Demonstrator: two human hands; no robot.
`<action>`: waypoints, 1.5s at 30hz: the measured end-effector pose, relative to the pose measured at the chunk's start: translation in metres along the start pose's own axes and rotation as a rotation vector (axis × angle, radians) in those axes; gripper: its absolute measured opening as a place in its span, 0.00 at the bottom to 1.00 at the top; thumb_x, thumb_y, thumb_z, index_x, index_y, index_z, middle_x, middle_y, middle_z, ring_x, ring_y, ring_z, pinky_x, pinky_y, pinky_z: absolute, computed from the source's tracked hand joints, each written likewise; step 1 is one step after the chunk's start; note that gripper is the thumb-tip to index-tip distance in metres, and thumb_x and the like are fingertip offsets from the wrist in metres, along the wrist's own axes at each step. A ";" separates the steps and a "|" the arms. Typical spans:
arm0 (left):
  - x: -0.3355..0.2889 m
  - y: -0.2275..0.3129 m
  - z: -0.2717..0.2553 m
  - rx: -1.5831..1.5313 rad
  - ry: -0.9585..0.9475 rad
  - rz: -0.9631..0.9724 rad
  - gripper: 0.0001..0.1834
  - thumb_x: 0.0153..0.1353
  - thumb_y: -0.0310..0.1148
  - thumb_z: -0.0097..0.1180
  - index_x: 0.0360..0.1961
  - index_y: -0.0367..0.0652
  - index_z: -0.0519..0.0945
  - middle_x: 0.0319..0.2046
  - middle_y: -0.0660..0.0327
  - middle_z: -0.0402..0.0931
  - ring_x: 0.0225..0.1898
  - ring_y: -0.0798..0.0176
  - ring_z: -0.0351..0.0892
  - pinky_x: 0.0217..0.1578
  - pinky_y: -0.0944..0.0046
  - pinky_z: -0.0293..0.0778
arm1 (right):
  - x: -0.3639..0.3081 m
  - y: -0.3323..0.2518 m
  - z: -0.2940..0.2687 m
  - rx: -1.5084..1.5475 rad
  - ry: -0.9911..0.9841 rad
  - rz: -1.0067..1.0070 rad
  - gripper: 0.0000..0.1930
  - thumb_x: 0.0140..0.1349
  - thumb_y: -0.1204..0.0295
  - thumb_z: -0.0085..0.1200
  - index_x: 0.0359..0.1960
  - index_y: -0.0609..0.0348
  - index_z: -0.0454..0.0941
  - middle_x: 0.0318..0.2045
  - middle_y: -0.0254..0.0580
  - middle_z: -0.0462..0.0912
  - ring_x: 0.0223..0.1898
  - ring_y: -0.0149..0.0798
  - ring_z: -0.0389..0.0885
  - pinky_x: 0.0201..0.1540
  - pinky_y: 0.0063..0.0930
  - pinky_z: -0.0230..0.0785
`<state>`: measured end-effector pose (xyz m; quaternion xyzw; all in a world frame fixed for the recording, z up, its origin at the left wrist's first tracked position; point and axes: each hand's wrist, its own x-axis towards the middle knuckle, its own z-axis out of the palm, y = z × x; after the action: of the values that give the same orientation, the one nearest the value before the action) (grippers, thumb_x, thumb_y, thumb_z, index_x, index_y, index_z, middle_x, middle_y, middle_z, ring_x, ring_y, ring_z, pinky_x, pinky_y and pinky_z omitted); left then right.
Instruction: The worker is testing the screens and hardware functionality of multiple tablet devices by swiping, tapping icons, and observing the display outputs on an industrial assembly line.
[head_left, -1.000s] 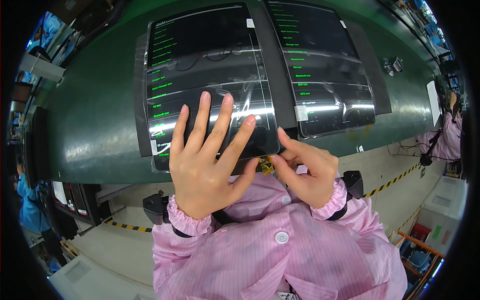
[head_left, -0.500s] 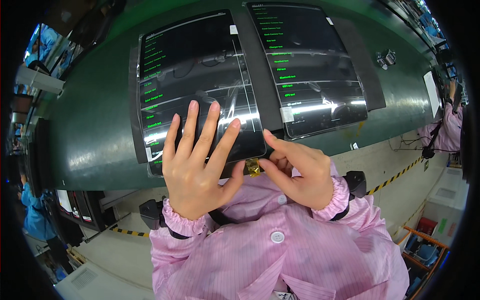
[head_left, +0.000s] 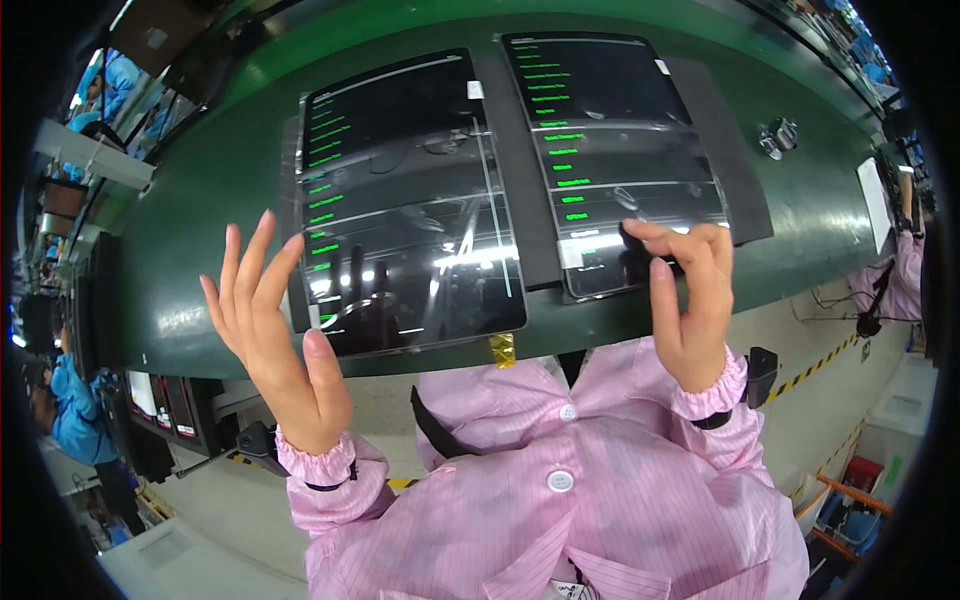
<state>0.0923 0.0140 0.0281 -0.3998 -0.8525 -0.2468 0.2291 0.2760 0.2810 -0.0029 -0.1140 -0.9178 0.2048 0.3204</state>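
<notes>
Two black tablets with green text lists on their lit screens lie side by side on dark mats; clear film covers them. At the near left corner of the left tablet, my left hand has its fingers spread, holding nothing. My right hand hovers over the near edge of the right tablet, fingers loosely bent, thumb apart from the index finger, nothing held. Whether a fingertip touches the screen I cannot tell. A piece of gold tape sticks out from the left tablet's near edge.
The green bench curves around the tablets. A small metal object sits to the right, and a white sheet or panel lies at the far right end. Persons in blue work at the left; one in pink is at the right.
My left hand has lifted off the left tablet and moved left. My right hand has left the gold tape's side and moved right, over the right tablet.
</notes>
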 end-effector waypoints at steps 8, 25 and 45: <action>-0.038 -0.014 0.003 -0.145 -0.006 -0.102 0.26 0.69 0.45 0.35 0.48 0.41 0.83 0.64 0.47 0.69 0.71 0.42 0.57 0.70 0.37 0.41 | -0.016 0.005 -0.007 0.226 0.147 0.100 0.07 0.65 0.83 0.45 0.41 0.61 0.72 0.44 0.44 0.86 0.41 0.38 0.67 0.51 0.31 0.63; -0.036 -0.024 0.029 -0.426 -0.128 -0.214 0.81 0.30 0.51 0.82 0.77 0.44 0.35 0.74 0.44 0.49 0.73 0.45 0.53 0.71 0.49 0.53 | -0.039 0.087 -0.046 0.145 0.242 0.308 0.28 0.73 0.61 0.46 0.70 0.60 0.58 0.65 0.51 0.70 0.68 0.45 0.65 0.72 0.40 0.47; -0.016 -0.005 0.037 -0.215 -0.057 -0.129 0.68 0.41 0.49 0.77 0.76 0.39 0.45 0.73 0.42 0.51 0.73 0.41 0.51 0.70 0.43 0.47 | -0.033 0.019 -0.024 0.406 0.289 0.332 0.09 0.69 0.77 0.50 0.47 0.65 0.76 0.44 0.45 0.82 0.41 0.30 0.79 0.43 0.22 0.72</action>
<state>0.0906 0.0245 -0.0113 -0.3732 -0.8512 -0.3396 0.1441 0.3181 0.2938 -0.0122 -0.2240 -0.7718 0.4154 0.4261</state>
